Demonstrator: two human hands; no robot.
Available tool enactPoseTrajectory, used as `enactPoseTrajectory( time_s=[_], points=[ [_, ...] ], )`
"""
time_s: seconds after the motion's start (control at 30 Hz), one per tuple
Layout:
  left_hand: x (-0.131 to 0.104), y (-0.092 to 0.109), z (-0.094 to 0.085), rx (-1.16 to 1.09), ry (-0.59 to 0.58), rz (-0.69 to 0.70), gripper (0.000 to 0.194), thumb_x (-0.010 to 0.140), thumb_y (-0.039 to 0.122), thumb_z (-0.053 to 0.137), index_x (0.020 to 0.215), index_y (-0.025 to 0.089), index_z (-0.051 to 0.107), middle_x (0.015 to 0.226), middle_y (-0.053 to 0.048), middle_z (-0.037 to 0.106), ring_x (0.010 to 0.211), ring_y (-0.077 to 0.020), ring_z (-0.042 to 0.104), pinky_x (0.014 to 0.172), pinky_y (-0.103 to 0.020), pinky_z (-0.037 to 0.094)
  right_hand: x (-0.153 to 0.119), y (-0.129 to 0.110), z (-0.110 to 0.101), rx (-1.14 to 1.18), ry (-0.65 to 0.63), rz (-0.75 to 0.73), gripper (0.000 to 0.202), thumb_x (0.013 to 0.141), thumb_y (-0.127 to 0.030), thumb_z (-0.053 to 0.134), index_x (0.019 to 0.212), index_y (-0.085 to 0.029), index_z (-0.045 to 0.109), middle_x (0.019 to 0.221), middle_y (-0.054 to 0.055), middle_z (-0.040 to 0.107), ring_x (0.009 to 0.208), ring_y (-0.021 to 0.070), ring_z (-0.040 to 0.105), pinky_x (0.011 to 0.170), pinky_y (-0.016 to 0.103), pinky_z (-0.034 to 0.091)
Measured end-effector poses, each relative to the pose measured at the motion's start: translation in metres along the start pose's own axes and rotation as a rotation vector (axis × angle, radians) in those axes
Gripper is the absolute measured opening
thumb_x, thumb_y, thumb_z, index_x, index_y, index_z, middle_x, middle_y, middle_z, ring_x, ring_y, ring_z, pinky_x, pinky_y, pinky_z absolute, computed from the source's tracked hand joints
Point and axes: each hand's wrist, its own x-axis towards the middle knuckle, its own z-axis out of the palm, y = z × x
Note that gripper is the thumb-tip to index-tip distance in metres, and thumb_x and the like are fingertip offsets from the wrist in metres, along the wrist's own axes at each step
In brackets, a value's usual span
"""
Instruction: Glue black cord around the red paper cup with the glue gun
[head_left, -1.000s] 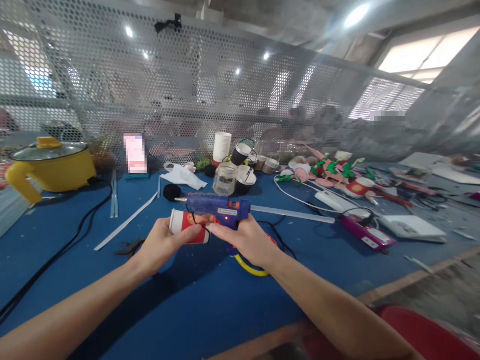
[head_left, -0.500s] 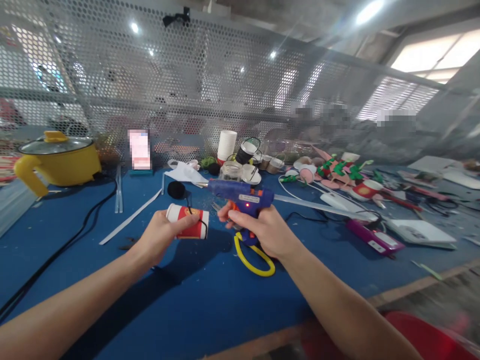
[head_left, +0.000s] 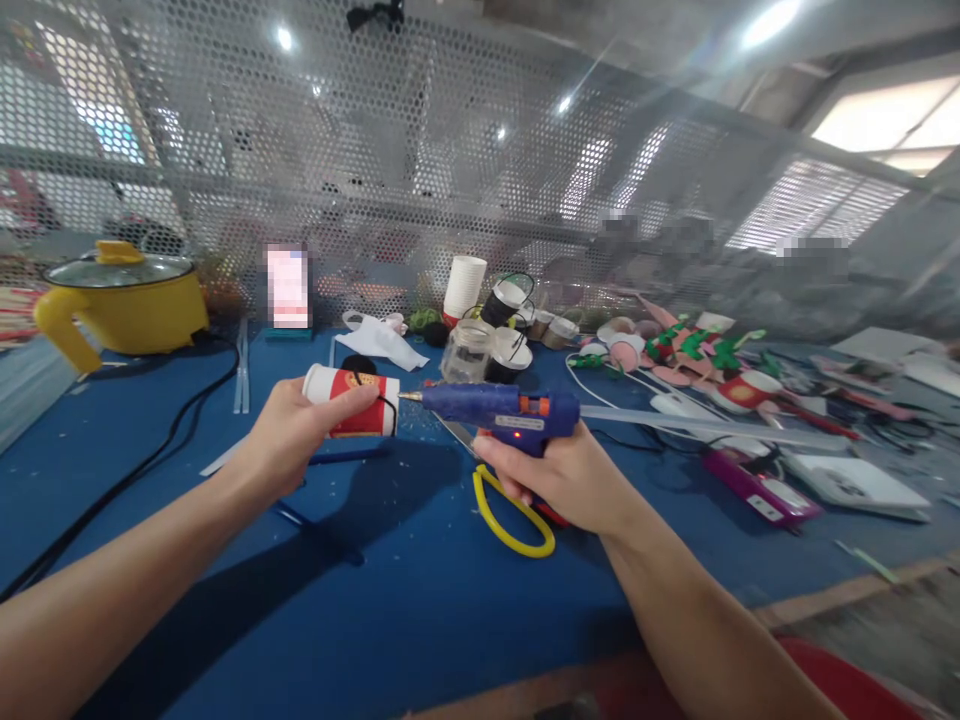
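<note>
My left hand (head_left: pixel 289 435) is closed round a red and white paper cup (head_left: pixel 346 385), which lies on its side in the air with its end toward the right. A black cord (head_left: pixel 384 400) runs across the cup under my thumb. In my right hand (head_left: pixel 562 475) is a blue hot glue gun (head_left: pixel 495 405), its red light lit and a clear glue stick (head_left: pixel 675 425) coming out of the back. The gun's metal nozzle is right at the cup's right end; whether it touches, I cannot tell. Below the gun lie yellow-handled scissors (head_left: pixel 525 545), partly hidden by my hand.
A yellow electric pot (head_left: pixel 127 310) and a blurred phone on a stand (head_left: pixel 289 335) are at the back left. Behind the gun are a glass jar (head_left: pixel 466 352) and stacked paper cups (head_left: pixel 463 285). At right lie a purple box (head_left: pixel 761 488) and paper crafts (head_left: pixel 690 350).
The cup has moved up and slightly left. The glue gun has come lower and right, bringing its nozzle level with the cup's right end. The view has shifted slightly.
</note>
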Motion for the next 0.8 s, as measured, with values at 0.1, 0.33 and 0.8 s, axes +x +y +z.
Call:
enactPoseTrajectory(
  time_s=[0.1,0.33,0.8],
  points=[
    [0.0012,-0.0016,-0.0012,0.009,0.0,0.012,0.024,0.052,0.03,0.074,0.067,0.013,0.065,0.059,-0.004,0.068,0.052,-0.0162,0.061,0.049,-0.023,0.047,-0.0001,0.0011,-0.0001,-0.024,-0.028,0.004,0.023,0.077,-0.036,0.052,0.066,-0.015,0.051,0.041,-0.005,0.047,0.034,0.0052,0.043,0.037,0.017,0.039],
    [0.0,-0.0007,-0.0015,0.056,0.033,0.046,0.028,0.049,0.034,0.074,0.065,0.013,0.065,0.056,-0.004,0.067,0.05,-0.0174,0.06,0.044,-0.023,0.044,0.001,-0.0009,-0.0006,-0.06,-0.052,0.003,0.031,0.077,-0.036,0.051,0.053,-0.016,0.047,0.039,-0.004,0.047,0.033,0.0055,0.043,0.038,0.017,0.039],
    [-0.0027,0.0011,0.0016,0.047,0.002,0.037,0.022,0.055,0.034,0.072,0.062,0.014,0.065,0.058,-0.003,0.068,0.05,-0.0142,0.06,0.047,-0.021,0.045,0.0013,-0.0032,-0.0009,-0.071,-0.055,0.019,0.031,0.077,-0.035,0.051,0.053,-0.016,0.047,0.036,-0.004,0.046,0.032,0.0059,0.043,0.038,0.018,0.039]
  ],
)
